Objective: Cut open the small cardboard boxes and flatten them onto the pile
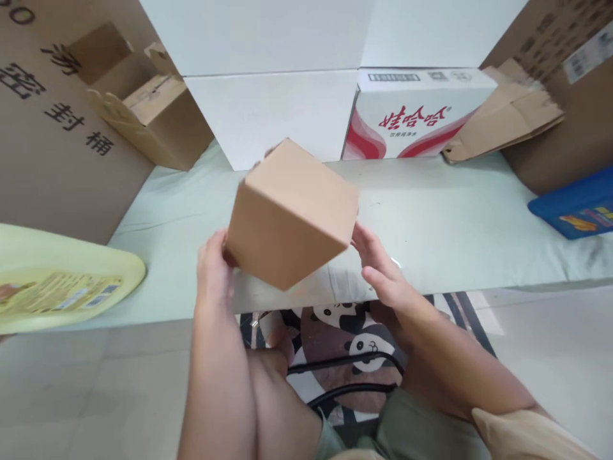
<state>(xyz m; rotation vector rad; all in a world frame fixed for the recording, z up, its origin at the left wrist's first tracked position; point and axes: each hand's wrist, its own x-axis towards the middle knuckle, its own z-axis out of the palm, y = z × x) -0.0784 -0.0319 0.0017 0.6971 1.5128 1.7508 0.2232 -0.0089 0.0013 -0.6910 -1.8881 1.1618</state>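
A plain brown cardboard box (287, 217) is tilted above the front of the covered surface, one corner pointing toward me. My left hand (213, 265) grips its left side, with fingers partly hidden by the box. On the right side, my right hand (380, 262) supports the box with its fingers. These reach partly behind the box's edge, and the thumb stands apart from the cardboard. Torn or rough edges show along the box's upper left side.
A pale green cloth (431, 223) covers the surface. Behind stand white cartons (282, 108) and a red-and-white carton (407, 121). An open cardboard box (172, 121) sits left, near a yellow bottle (71, 275). Flattened cardboard (507, 115) and a blue package (579, 204) lie right.
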